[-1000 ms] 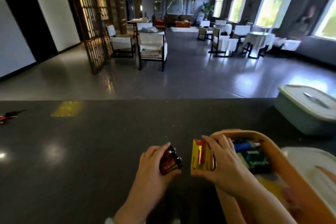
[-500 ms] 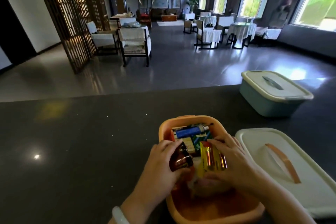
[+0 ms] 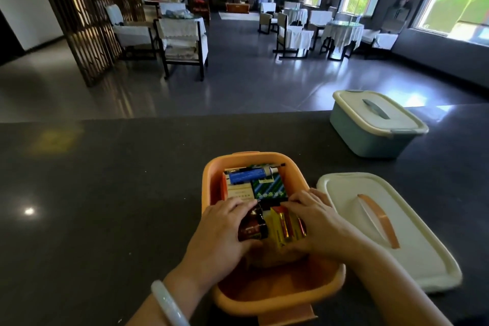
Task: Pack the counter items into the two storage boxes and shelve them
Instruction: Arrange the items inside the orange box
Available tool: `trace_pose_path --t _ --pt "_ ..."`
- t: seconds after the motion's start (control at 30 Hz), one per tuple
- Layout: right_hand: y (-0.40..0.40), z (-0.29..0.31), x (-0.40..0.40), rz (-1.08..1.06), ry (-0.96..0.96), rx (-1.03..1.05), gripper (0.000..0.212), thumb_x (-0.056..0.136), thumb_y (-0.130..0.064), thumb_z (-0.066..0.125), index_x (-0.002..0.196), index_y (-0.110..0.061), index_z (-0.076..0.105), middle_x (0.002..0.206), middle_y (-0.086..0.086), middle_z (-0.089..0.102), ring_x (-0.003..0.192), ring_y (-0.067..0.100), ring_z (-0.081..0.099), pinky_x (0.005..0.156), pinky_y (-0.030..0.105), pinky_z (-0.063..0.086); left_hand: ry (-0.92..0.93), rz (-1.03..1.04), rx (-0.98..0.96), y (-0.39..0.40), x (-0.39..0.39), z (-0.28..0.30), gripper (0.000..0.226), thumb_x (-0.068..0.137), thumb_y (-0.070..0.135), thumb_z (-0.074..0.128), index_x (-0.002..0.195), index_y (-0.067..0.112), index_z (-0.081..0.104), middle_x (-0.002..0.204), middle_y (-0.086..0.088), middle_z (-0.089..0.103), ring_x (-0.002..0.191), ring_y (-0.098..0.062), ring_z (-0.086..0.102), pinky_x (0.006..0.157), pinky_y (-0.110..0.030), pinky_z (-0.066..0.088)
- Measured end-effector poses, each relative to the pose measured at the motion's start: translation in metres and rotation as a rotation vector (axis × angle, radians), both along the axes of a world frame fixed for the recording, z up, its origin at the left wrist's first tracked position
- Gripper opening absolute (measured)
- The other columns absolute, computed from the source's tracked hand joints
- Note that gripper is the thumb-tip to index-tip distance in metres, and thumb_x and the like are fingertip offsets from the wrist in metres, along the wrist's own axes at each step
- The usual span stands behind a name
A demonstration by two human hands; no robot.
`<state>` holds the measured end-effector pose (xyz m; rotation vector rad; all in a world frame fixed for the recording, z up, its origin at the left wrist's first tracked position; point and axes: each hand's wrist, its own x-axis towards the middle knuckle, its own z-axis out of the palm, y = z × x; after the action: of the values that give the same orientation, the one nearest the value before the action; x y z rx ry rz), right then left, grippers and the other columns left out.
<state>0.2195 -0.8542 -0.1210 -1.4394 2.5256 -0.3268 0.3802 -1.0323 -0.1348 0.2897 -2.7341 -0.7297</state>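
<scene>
An open orange storage box [image 3: 264,296] stands on the dark counter [image 3: 105,193] in front of me. Inside it, at the far end, lie a blue tube [image 3: 247,175], a pale carton [image 3: 239,194] and a green patterned box [image 3: 268,188]. My left hand [image 3: 219,238] holds a small brown bottle [image 3: 251,227] inside the box. My right hand [image 3: 320,222] grips a yellow battery pack [image 3: 285,227] beside the bottle. The box's white lid [image 3: 383,230] with an orange handle lies flat to the right. A blue-green storage box [image 3: 373,124] with its lid on stands at the far right.
The counter's far edge runs across the view, with a dining room of chairs and tables [image 3: 341,32] beyond it. A wooden lattice screen [image 3: 87,16] stands at the left.
Both hands have carried the bottle and the battery pack from the counter into the orange box and lowered them. My view has shifted right, bringing the lid and the blue-green box fully into sight.
</scene>
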Motion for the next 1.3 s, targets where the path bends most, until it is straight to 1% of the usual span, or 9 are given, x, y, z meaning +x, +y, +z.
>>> trace_pose_path --t 0.1,0.27,0.43,0.57,0.77,0.87,1.03,1.17,1.3 --pt "0.001 -0.005 -0.001 0.024 0.024 -0.017 0.091 0.058 -0.09 0.041 0.138 -0.046 0.035 0.128 -0.026 0.028 0.104 -0.02 -0.001 0.111 0.034 -0.001 0.008 0.008 -0.002 0.0 0.0 -0.001 0.075 0.079 0.054 0.069 0.144 0.044 0.033 0.136 0.03 0.036 0.116 0.017 0.017 0.104 -0.014 0.017" --pt "0.002 -0.009 -0.004 0.026 0.03 -0.029 0.09 0.06 -0.088 0.043 0.14 -0.047 0.031 0.131 -0.029 0.026 0.11 -0.019 0.004 0.113 0.036 -0.004 0.0 0.014 0.002 0.0 0.001 -0.001 0.075 0.078 0.054 0.069 0.143 0.046 0.033 0.135 0.029 0.037 0.115 0.016 0.018 0.099 -0.012 0.018" --pt "0.002 -0.012 -0.008 0.031 0.0 -0.054 0.081 0.065 -0.08 0.054 0.137 -0.05 0.032 0.135 -0.03 0.03 0.121 -0.014 0.018 0.117 0.041 0.0 -0.003 0.014 -0.001 0.0 0.001 -0.002 0.074 0.078 0.053 0.069 0.143 0.045 0.033 0.137 0.028 0.036 0.116 0.017 0.017 0.095 -0.008 0.016" --pt "0.002 -0.013 -0.008 0.014 -0.001 -0.056 0.074 0.068 -0.074 0.061 0.134 -0.049 0.035 0.137 -0.027 0.036 0.13 -0.004 0.031 0.117 0.042 -0.001 0.0 0.019 -0.017 0.001 0.002 -0.002 0.075 0.078 0.052 0.071 0.143 0.044 0.034 0.138 0.026 0.038 0.117 0.015 0.018 0.1 -0.012 0.015" --pt "0.0 -0.012 -0.008 0.014 0.074 -0.013 0.064 0.077 -0.061 0.063 0.133 -0.045 0.036 0.139 -0.019 0.043 0.135 0.004 0.031 0.116 0.05 -0.001 -0.007 0.009 -0.025 0.001 0.002 -0.002 0.074 0.079 0.05 0.071 0.143 0.043 0.034 0.138 0.025 0.039 0.116 0.014 0.018 0.098 -0.012 0.015" --pt "-0.001 -0.012 -0.009 0.013 0.105 -0.002 0.063 0.077 -0.061 0.062 0.132 -0.043 0.037 0.138 -0.017 0.045 0.136 0.006 0.03 0.115 0.049 -0.002 0.002 0.006 -0.032 0.001 0.002 -0.003 0.074 0.079 0.049 0.071 0.143 0.043 0.035 0.137 0.024 0.04 0.114 0.015 0.017 0.095 -0.008 0.014" --pt "-0.004 -0.012 -0.011 0.016 0.127 0.033 0.061 0.077 -0.063 0.06 0.13 -0.041 0.039 0.138 -0.015 0.047 0.137 0.009 0.03 0.115 0.051 0.004 0.003 0.009 -0.05 0.001 0.001 -0.004 0.074 0.079 0.049 0.071 0.143 0.042 0.035 0.137 0.023 0.041 0.113 0.014 0.019 0.096 -0.01 0.015" --pt "-0.005 -0.013 -0.012 0.002 0.114 0.041 0.063 0.074 -0.069 0.058 0.128 -0.044 0.038 0.139 -0.013 0.045 0.135 0.01 0.033 0.116 0.051 0.009 -0.007 0.028 -0.086 0.002 -0.002 -0.004 0.075 0.08 0.048 0.071 0.144 0.036 0.035 0.142 0.019 0.042 0.13 0.001 0.031 0.104 -0.019 0.013" --pt "-0.004 -0.016 -0.013 -0.009 0.108 0.036 0.064 0.071 -0.073 0.056 0.127 -0.046 0.038 0.138 -0.013 0.045 0.131 0.01 0.039 0.115 0.048 0.014 -0.054 0.015 -0.099 0.002 -0.009 0.0 0.068 0.078 0.047 0.073 0.136 0.031 0.042 0.135 0.015 0.049 0.125 -0.006 0.041 0.103 -0.022 0.025"
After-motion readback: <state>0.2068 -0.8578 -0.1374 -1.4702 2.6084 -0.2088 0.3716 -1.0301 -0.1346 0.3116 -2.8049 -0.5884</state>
